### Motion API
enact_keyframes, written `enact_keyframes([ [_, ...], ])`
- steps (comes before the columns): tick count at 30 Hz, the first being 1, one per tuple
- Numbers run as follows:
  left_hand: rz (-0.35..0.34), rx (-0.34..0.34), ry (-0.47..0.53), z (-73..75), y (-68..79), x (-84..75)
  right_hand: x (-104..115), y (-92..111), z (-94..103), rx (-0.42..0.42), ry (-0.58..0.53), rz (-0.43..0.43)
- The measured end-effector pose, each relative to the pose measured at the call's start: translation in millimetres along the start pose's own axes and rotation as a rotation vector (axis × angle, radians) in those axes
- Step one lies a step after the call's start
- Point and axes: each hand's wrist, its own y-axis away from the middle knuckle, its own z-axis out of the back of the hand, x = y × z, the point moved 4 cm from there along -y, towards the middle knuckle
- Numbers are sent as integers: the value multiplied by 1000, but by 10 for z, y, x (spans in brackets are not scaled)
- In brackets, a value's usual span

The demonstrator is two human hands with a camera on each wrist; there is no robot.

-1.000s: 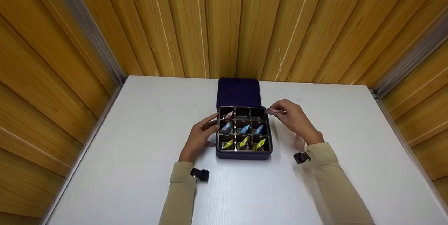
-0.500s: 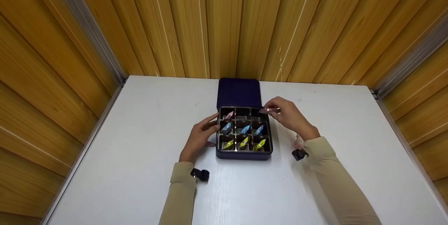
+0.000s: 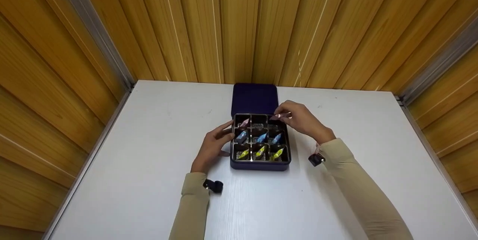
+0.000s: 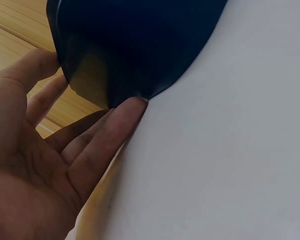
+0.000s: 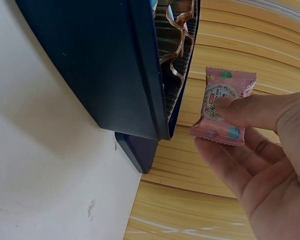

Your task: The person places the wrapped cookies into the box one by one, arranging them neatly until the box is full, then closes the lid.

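A dark blue box [image 3: 260, 165] with a divided insert lies on the table, its lid [image 3: 254, 99] swung back behind it. My right hand [image 3: 303, 120] pinches a pink wrapped candy [image 5: 230, 82] between thumb and fingers, over the back right compartment in the head view. My left hand [image 3: 211, 147] rests its extended fingertips against the box's left side. In the back row, a pink candy [image 3: 244, 122] occupies the left compartment. Blue candies [image 3: 261, 137] fill the middle row and yellow candies [image 3: 260, 152] the front one, one per compartment.
Something pink [image 3: 317, 147] shows beside my right wrist, mostly hidden by the sleeve. The white table [image 3: 149, 195] ends at a yellow wood-patterned wall [image 3: 239, 27] just behind the lid, with similar walls at both sides.
My right hand has moved left with the pink candy, from beside the box's right edge to over the back right compartment. The left hand has stayed put.
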Motion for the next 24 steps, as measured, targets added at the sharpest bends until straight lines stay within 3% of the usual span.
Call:
enact_keyframes([
  [18,-19,-4,-20,28,2,-3,105,-228,-143,84,20,57],
  [24,-18,-10,-21,33,-5,14,141,-274,-209,133,53,36],
])
